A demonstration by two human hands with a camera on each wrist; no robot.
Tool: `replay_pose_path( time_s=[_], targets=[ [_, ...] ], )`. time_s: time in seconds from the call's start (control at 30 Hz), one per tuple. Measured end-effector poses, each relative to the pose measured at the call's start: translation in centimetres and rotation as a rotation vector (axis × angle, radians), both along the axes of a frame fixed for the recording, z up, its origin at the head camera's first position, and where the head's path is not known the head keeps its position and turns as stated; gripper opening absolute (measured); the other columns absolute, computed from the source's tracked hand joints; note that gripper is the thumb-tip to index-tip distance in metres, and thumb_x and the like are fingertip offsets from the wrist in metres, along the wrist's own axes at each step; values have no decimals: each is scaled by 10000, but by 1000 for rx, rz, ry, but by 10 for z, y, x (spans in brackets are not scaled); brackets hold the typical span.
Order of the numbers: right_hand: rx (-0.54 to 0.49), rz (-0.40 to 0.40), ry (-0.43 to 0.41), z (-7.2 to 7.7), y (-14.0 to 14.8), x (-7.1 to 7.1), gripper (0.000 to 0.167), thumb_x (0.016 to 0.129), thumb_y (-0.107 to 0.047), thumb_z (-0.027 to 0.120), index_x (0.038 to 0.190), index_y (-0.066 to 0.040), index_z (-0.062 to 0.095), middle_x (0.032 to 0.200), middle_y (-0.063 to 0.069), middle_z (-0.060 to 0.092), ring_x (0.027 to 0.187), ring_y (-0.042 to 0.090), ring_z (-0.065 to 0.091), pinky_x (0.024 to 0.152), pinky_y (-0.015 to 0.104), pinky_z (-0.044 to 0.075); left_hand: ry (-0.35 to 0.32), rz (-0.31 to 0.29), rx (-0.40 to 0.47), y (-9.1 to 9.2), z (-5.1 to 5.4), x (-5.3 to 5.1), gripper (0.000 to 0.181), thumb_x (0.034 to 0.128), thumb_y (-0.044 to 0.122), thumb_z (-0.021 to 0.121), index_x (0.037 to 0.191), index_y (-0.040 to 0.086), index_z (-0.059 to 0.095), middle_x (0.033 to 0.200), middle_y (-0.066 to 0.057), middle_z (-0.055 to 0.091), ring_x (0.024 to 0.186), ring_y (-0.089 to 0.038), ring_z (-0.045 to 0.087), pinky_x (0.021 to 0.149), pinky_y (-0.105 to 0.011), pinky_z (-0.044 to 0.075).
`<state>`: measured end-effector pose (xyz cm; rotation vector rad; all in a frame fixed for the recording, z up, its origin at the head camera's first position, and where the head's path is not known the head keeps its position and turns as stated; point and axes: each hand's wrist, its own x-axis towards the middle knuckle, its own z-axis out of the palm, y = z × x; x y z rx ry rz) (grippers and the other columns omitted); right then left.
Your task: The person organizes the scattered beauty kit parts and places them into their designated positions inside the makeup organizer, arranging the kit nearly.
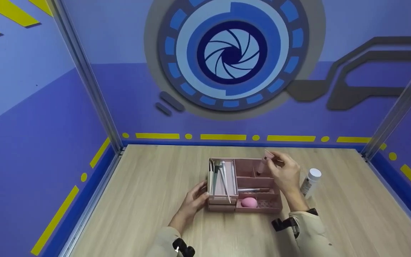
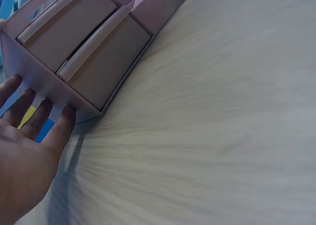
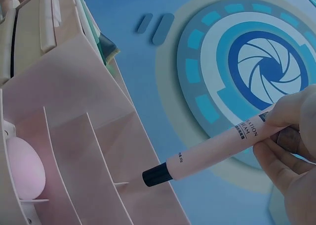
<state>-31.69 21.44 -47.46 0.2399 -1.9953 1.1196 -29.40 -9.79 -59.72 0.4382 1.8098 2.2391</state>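
My right hand [image 1: 287,173] pinches a pink cream tube [image 3: 212,155] by its flat end. The tube's black cap points down over a back compartment of the pink makeup organizer [image 1: 222,207]. In the right wrist view the cap seems close to the compartment's divider; contact cannot be told. My left hand [image 1: 193,201] touches the organizer's left side with nearly straight fingers [image 2: 61,128]. Makeup brushes [image 1: 216,178] lie on the organizer's left top. A pink makeup sponge [image 1: 249,202] sits in a front compartment, and slim pencil-like items [image 1: 253,190] lie in the middle one.
A white bottle [image 1: 311,182] with a white cap stands on the wooden table [image 1: 155,178], just right of the organizer and my right wrist. Patterned blue panels [image 1: 127,100] and metal posts [image 1: 87,75] border the table at the back and sides.
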Motion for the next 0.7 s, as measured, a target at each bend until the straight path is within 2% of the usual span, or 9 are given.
replay_pose_path(
  time_s=[0.23, 0.4, 0.6, 0.7],
  targets=[
    [-14, 20, -37, -4, -7, -2, 228, 769, 42, 746, 996, 23, 732, 904, 162, 721, 766, 298, 704, 688, 86, 527, -25, 2, -9, 0, 0, 1, 654, 982, 224, 567, 1526, 28, 260, 1572, -186, 293, 1420, -267, 342, 1138, -401, 344],
    [-15, 36, -58, -8, -9, -2, 225, 780, 23, 751, 1003, 2, 736, 910, 155, 720, 792, 290, 700, 700, 73, 517, -16, -2, -24, 0, -1, 1, 653, 989, 255, 556, 1530, 45, 257, 1579, -183, 280, 1441, -299, 304, 1153, -464, 310],
    [-1, 26, -68, -9, -13, -5, 214, 771, 14, 761, 984, 0, 738, 890, 146, 724, 772, 270, 704, 690, 75, 515, 0, -2, -26, 0, -1, 0, 646, 987, 215, 554, 1525, 19, 256, 1572, -192, 289, 1435, -301, 317, 1151, -435, 318],
    [5, 27, -74, -11, -14, -7, 210, 771, 11, 764, 979, 3, 736, 898, 147, 726, 770, 265, 706, 689, 128, 545, -2, 3, -23, 0, -1, 0, 645, 983, 207, 559, 1523, 20, 261, 1569, -191, 296, 1430, -297, 325, 1152, -436, 316]
  ],
)
